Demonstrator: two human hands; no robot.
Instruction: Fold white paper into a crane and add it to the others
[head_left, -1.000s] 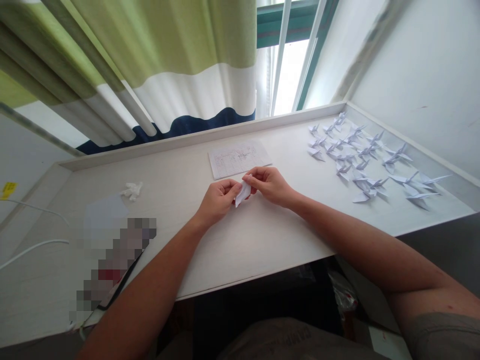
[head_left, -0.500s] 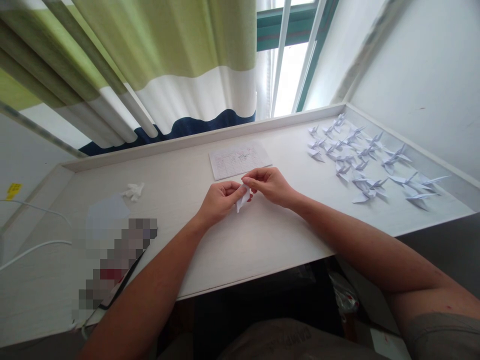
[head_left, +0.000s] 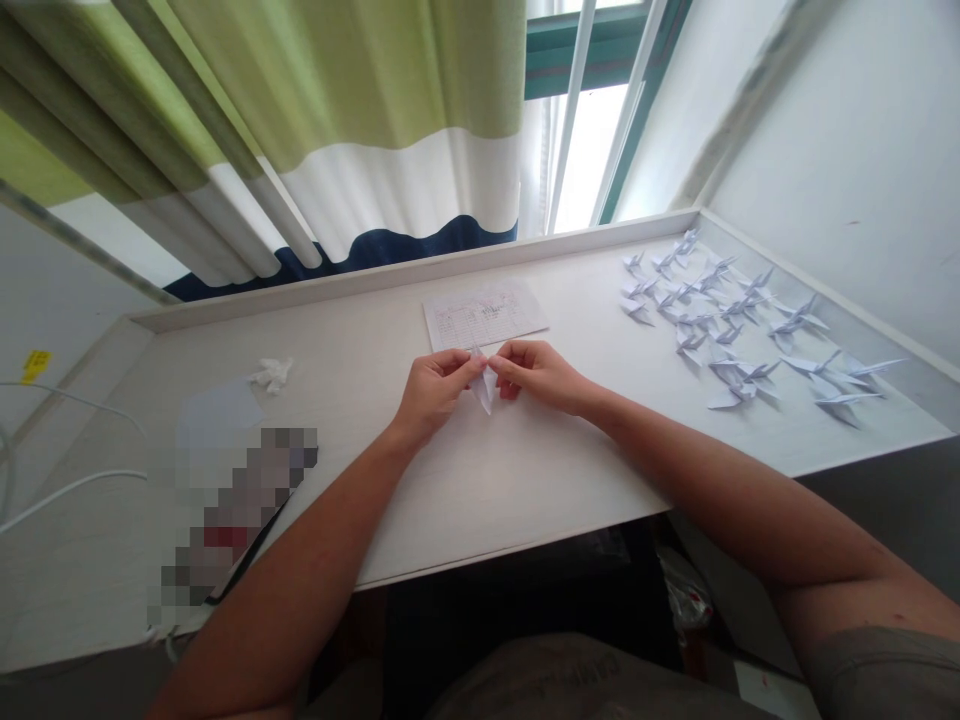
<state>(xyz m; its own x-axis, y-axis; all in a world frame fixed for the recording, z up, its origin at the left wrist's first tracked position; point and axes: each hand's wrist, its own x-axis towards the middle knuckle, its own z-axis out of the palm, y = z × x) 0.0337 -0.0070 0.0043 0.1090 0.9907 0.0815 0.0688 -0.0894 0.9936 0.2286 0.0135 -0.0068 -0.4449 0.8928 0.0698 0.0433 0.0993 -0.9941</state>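
Note:
Between my hands, above the middle of the white desk, is a small folded piece of white paper [head_left: 484, 391] with a narrow point hanging down. My left hand [head_left: 437, 388] pinches its left side between thumb and fingers. My right hand [head_left: 536, 376] is closed on its right edge, thumb and forefinger near the top. The fingers hide part of the folds. Just beyond my hands lies a printed sheet or booklet [head_left: 487, 312] with a table on it. Several folded paper cranes [head_left: 720, 300] stand grouped on the right of the desk.
At the left of the desk [head_left: 420, 520] are a crumpled white tissue [head_left: 271, 375], pale paper [head_left: 217, 415] and a blurred-out, dark-edged flat object [head_left: 240, 520]. White cables [head_left: 82, 490] run along the left side. A raised rim borders the back, below a curtain [head_left: 337, 120].
The folded paper has turned more upright, its point now straighter down. My left hand has shifted slightly left, and the right fingers have moved lower along the paper. The view has shifted a little.

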